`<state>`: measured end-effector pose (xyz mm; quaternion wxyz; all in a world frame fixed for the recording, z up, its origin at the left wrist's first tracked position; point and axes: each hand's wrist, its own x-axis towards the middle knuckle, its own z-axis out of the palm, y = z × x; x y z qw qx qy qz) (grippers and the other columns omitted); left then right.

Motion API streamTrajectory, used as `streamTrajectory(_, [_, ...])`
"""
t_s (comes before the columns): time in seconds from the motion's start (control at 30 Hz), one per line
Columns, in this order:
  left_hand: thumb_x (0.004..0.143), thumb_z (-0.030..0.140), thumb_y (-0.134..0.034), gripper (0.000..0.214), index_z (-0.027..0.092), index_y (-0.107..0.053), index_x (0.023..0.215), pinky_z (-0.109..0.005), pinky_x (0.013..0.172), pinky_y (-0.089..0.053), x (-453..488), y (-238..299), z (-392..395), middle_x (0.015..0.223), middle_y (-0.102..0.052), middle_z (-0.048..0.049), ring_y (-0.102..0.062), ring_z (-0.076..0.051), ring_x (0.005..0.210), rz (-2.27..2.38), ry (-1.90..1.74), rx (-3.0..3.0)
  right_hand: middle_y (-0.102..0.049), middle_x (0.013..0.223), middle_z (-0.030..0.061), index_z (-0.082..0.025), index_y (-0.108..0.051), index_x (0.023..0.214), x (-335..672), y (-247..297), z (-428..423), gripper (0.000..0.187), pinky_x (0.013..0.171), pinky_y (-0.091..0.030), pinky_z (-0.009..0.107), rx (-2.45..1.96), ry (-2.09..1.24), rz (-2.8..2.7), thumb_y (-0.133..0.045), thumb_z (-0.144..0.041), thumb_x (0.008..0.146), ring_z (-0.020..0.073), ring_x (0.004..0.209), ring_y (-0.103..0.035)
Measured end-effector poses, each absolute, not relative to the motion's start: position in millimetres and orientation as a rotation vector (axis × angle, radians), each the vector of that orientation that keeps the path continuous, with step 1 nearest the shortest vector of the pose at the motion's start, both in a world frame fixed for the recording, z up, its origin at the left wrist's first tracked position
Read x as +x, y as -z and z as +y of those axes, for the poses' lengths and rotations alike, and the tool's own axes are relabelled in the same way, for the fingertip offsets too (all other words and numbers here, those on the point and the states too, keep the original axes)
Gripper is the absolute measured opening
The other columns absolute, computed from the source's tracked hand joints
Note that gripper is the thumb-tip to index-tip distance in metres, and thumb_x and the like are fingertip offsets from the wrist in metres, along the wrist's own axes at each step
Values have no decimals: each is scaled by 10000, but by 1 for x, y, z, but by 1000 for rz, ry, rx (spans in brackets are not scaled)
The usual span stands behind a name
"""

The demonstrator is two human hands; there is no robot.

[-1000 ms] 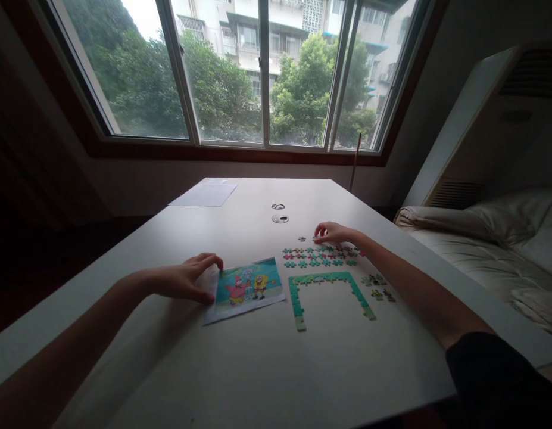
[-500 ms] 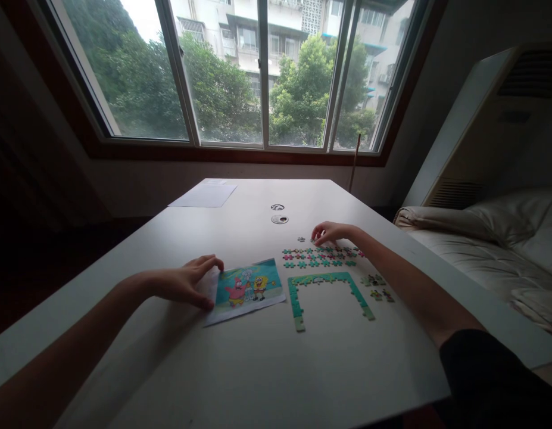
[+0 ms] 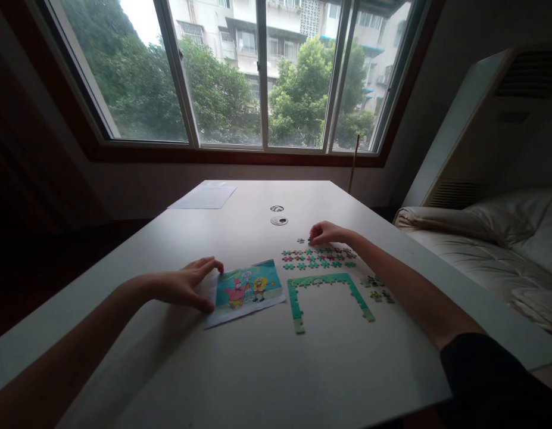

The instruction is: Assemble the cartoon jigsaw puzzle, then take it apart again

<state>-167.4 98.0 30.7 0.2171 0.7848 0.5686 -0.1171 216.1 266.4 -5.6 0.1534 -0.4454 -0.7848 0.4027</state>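
My left hand (image 3: 185, 285) rests on the left edge of a cartoon picture sheet (image 3: 246, 292), thumb and fingers spread on the paper. My right hand (image 3: 326, 232) reaches over the far end of several loose puzzle pieces (image 3: 318, 257) laid in rows, its fingertips pinched on a small piece. A partly joined green puzzle frame (image 3: 326, 292) lies in front of the rows, open toward me. A few more loose pieces (image 3: 377, 288) sit to its right, beside my right forearm.
The white table (image 3: 267, 363) carries a paper sheet (image 3: 203, 196) at its far left and two round cable grommets (image 3: 278, 219) near the middle. A wide window fills the back wall. A bed with pale bedding (image 3: 494, 238) stands to the right.
My right hand has slid a little left along the far row of pieces and closed into a pinch. My left hand has stayed on the picture sheet.
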Motion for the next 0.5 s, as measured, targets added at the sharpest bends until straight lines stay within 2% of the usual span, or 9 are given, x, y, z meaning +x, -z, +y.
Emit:
streamTrajectory(0.13, [577,688,-599,916,266,-296,1331,-427,1056,-217,-167,-31,97,1473,-130,-107,-99,-331,1337,1574,327,2156,-624,690,6,-140,-567,719,216,8,266,311,564,-426,230,-1228,-1213,-2189,-741,-321,535,98,600,-541])
streamTrajectory(0.3, [572,685,-607,917,271,-294,1329,-433,1054,-221,-167,-31,97,1472,-126,-112,-106,-329,1337,1580,332,2147,-641,732,23,-143,-564,876,227,0,252,367,626,-444,253,-1166,-1282,-2176,-716,-319,591,114,649,-570])
streamTrajectory(0.5, [566,681,-617,886,292,-325,1307,-444,1048,-230,-166,-30,98,1467,-147,-96,-121,-332,1334,1569,307,2155,-618,686,8,-136,-554,820,272,-22,209,323,600,-420,249,-1173,-1346,-2302,-710,-336,619,119,636,-559])
